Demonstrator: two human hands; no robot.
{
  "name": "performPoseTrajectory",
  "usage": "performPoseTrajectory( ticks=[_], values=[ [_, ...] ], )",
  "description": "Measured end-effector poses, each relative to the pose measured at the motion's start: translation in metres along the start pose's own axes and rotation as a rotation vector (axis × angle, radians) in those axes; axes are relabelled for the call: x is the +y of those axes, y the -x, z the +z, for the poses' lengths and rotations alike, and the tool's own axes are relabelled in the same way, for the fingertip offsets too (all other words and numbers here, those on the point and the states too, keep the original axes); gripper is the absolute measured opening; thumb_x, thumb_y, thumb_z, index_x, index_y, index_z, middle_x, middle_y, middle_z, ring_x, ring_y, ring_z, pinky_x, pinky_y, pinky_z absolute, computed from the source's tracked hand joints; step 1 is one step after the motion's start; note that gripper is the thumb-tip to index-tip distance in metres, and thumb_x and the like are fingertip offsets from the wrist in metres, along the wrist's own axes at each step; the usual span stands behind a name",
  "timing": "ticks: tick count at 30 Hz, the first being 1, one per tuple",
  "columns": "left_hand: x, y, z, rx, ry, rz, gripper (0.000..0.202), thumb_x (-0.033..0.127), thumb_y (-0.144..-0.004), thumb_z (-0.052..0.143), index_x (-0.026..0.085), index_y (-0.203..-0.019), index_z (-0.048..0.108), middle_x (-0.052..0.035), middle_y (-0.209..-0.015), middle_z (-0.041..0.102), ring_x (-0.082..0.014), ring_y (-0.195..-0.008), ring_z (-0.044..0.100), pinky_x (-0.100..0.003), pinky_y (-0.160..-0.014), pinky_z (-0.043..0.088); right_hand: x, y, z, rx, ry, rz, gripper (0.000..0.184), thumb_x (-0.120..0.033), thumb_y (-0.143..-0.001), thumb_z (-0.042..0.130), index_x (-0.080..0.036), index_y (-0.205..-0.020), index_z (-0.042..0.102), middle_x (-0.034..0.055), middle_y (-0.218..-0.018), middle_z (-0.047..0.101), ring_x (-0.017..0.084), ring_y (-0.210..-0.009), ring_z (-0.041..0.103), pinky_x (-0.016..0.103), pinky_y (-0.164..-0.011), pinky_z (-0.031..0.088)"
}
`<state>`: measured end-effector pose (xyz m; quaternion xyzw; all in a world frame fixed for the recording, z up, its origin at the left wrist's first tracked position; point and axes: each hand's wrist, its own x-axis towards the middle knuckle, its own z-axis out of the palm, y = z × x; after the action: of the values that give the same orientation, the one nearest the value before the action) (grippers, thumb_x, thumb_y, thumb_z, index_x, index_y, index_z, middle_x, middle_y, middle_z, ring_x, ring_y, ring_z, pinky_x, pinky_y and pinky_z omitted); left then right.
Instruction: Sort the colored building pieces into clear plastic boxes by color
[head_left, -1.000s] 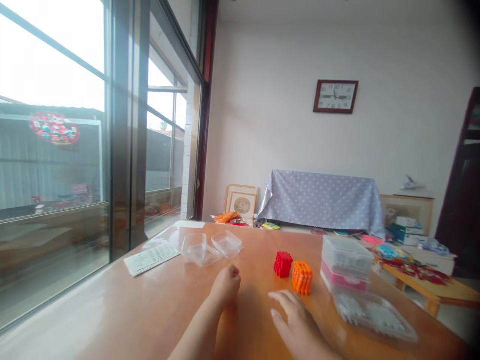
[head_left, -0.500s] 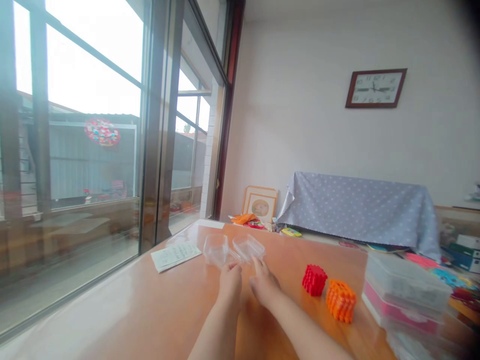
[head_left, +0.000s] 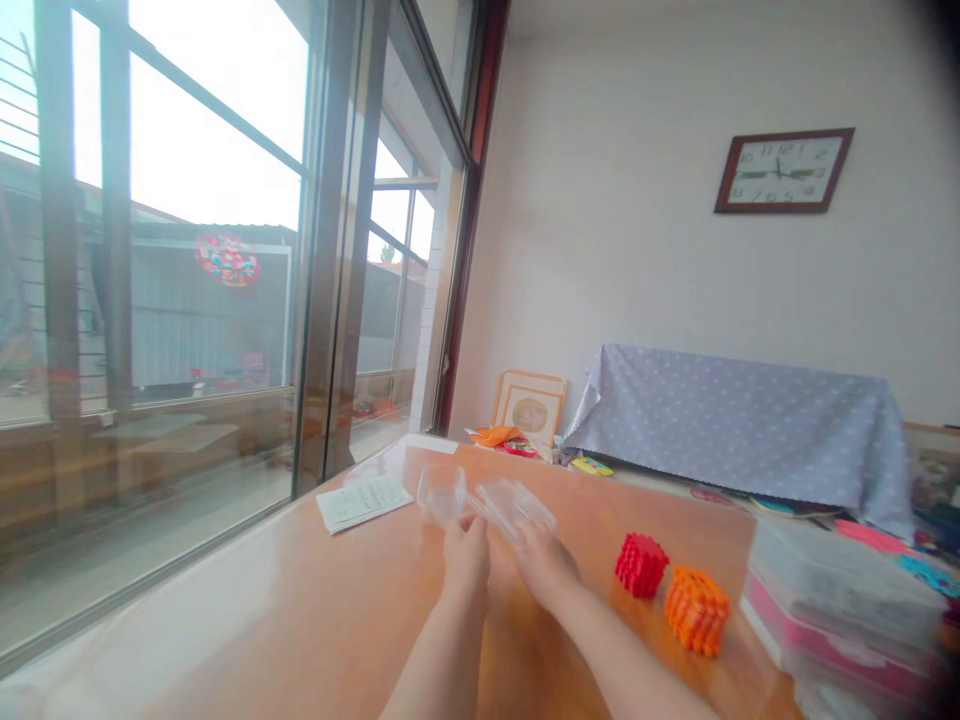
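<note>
A clear plastic box [head_left: 441,490] lies opened out on the wooden table, its see-through lid [head_left: 510,498] to the right and seemingly joined to it. My left hand [head_left: 466,556] is closed in a pinch at the near edge, where the two halves meet. My right hand [head_left: 547,562] has its fingers bent over the near right side of the lid, holding it; the fingertips are partly hidden. To the right of my hands stand a red block of stacked ridged pieces [head_left: 642,565] and an orange one [head_left: 697,610].
Left of the box lies a sheet of paper with writing [head_left: 364,502]. Stacked plastic cases [head_left: 840,600], grey and pink, stand at the table's right edge. A tall window [head_left: 217,330] runs along the left side. Beyond the table a spotted grey cloth [head_left: 735,420] covers something.
My right hand has moved onto the lid, which has tilted and shifted. The left hand keeps its pinch. The view has turned slightly left.
</note>
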<state>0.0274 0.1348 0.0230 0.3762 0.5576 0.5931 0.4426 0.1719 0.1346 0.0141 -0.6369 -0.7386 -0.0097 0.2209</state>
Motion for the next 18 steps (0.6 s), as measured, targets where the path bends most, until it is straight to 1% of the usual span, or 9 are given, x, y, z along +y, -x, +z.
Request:
performPoseTrajectory(
  ticks=[3,5,8,10,13,15,18],
  values=[
    [0.005,0.007,-0.001,0.035,0.028,0.073,0.028,0.034,-0.080,0.054,0.016,-0.102,0.057,-0.0113,-0.104,0.067,-0.0253,-0.101,0.062,-0.033,-0.084,0.045,0.008,0.037,-0.016,0.000,-0.080,0.035,0.025,-0.031,-0.090,0.047,-0.027,-0.107,0.065,0.0046,-0.111,0.068,0.019,-0.092,0.066,0.028,-0.071,0.043],
    [0.008,0.009,-0.003,0.055,0.027,0.089,0.028,0.034,-0.080,0.055,0.016,-0.102,0.057,-0.0113,-0.105,0.067,-0.0257,-0.104,0.061,-0.034,-0.086,0.044,0.014,0.063,-0.030,0.005,-0.127,0.042,0.022,-0.037,-0.090,0.048,-0.026,-0.097,0.066,0.0022,-0.099,0.069,0.019,-0.088,0.065,0.027,-0.070,0.042],
    [0.012,0.012,-0.005,0.044,0.018,0.056,0.030,0.037,-0.081,0.055,0.016,-0.101,0.058,-0.0119,-0.107,0.067,-0.0264,-0.106,0.059,-0.034,-0.085,0.043,0.024,0.102,-0.051,-0.005,-0.185,0.018,0.029,-0.044,-0.092,0.046,-0.024,-0.082,0.064,0.0003,-0.083,0.066,0.016,-0.077,0.061,0.026,-0.068,0.039],
    [0.014,0.013,-0.006,-0.005,0.011,0.021,0.031,0.040,-0.080,0.055,0.016,-0.099,0.059,-0.0126,-0.108,0.067,-0.0264,-0.104,0.060,-0.033,-0.082,0.043,0.031,0.124,-0.065,-0.008,-0.221,0.016,0.036,-0.047,-0.094,0.044,-0.022,-0.075,0.060,-0.0007,-0.076,0.062,0.015,-0.072,0.057,0.026,-0.064,0.036],
    [0.012,0.017,-0.004,-0.120,0.001,-0.014,0.032,0.044,-0.078,0.057,0.016,-0.093,0.063,-0.0125,-0.104,0.069,-0.0245,-0.094,0.062,-0.032,-0.075,0.044,0.040,0.153,-0.081,0.006,-0.271,0.038,0.043,-0.050,-0.095,0.043,-0.020,-0.064,0.050,-0.0021,-0.067,0.054,0.014,-0.066,0.050,0.025,-0.060,0.033],
    [0.009,0.020,-0.001,-0.208,-0.001,-0.030,0.035,0.047,-0.076,0.060,0.016,-0.093,0.064,-0.0128,-0.102,0.070,-0.0230,-0.089,0.064,-0.031,-0.071,0.044,0.046,0.167,-0.089,0.020,-0.311,0.053,0.046,-0.051,-0.095,0.042,-0.020,-0.062,0.044,-0.0032,-0.064,0.048,0.013,-0.064,0.046,0.024,-0.059,0.031],
    [0.003,0.023,0.003,-0.363,-0.014,-0.066,0.044,0.054,-0.073,0.064,0.016,-0.097,0.065,-0.0134,-0.104,0.071,-0.0218,-0.086,0.066,-0.030,-0.068,0.044,0.052,0.182,-0.094,-0.002,-0.403,0.072,0.046,-0.053,-0.096,0.041,-0.020,-0.064,0.044,-0.0039,-0.063,0.046,0.012,-0.063,0.044,0.024,-0.059,0.031]
  ],
)
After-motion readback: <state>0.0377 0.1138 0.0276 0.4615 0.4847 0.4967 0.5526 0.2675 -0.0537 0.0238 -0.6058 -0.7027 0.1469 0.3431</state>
